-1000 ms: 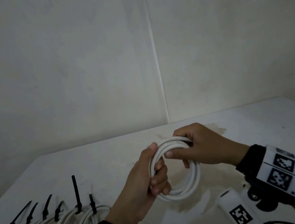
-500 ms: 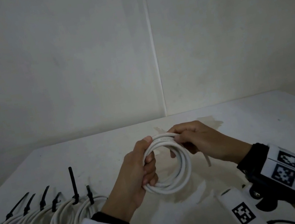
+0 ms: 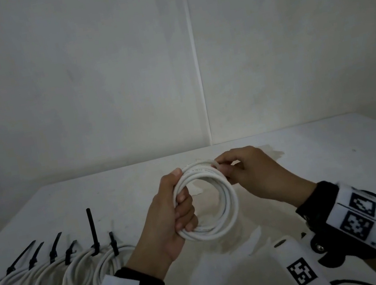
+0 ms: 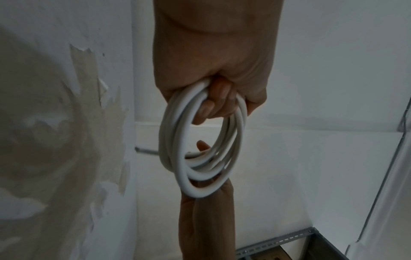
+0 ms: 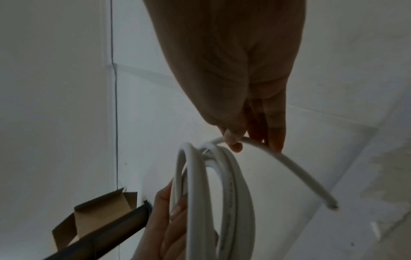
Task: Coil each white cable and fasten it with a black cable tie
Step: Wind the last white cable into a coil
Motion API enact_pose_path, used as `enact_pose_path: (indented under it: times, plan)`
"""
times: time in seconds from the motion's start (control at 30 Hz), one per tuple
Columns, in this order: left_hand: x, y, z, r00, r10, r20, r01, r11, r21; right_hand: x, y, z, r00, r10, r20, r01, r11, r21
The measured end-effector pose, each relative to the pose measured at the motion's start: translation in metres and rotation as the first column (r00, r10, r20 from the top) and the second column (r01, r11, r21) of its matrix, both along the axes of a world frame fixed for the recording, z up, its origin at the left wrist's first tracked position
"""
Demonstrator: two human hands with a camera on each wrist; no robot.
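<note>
Six tied coils [image 3: 56,283] lie in a row at the counter's [image 3: 334,154] left; a seventh coil [image 3: 227,200] hangs above it, unfastened. Since a moment ago the loose tail [image 5: 295,168] has been drawn up to the top of the loop, so winding looks nearly done. Left hand [image 3: 171,223] grip wraps the bundle's side; right hand [image 3: 250,171] pinches the tail between thumb and fingers [image 5: 275,133].

Dim, flat, greyish light throughout. Soft shadows fall on the desk [image 3: 332,142] beneath the hands [image 3: 170,220]. The wrist views are blurry and bent at their edges.
</note>
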State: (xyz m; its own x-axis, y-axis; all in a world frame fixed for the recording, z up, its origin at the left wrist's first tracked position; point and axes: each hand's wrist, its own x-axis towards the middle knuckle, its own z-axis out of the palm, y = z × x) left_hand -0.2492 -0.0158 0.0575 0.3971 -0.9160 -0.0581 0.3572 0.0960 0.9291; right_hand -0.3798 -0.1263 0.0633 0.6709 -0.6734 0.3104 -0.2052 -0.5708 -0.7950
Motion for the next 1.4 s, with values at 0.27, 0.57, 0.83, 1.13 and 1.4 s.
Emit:
enact_pose_path:
  times: [0.27,0.57,0.83,1.13,1.4]
  plan:
    - [0.003,-0.005,-0.002,0.999,0.035,0.030,-0.035,0.999,0.023,0.004,0.016,0.001,0.950,0.074,0.304,-0.228,0.829,0.512]
    - [-0.003,-0.008,-0.003,0.987,0.125,0.100,-0.126,0.992,0.003,0.002,0.022,0.008,0.952,0.295,-0.085,-0.264,0.928,0.263]
    - [-0.007,-0.009,-0.003,0.965,0.239,0.109,-0.236,0.971,-0.043,0.001,0.025,0.003,0.938,0.117,-0.327,-0.095,0.992,0.083]
    - [0.004,-0.010,-0.005,0.934,0.337,0.116,-0.332,0.941,-0.064,-0.001,0.024,0.005,0.919,0.326,-0.220,-0.217,0.887,0.408]
    - [0.017,-0.006,-0.006,0.951,0.305,-0.052,-0.309,0.945,-0.106,-0.012,0.025,-0.004,0.950,0.231,-0.212,-0.172,0.949,0.263]
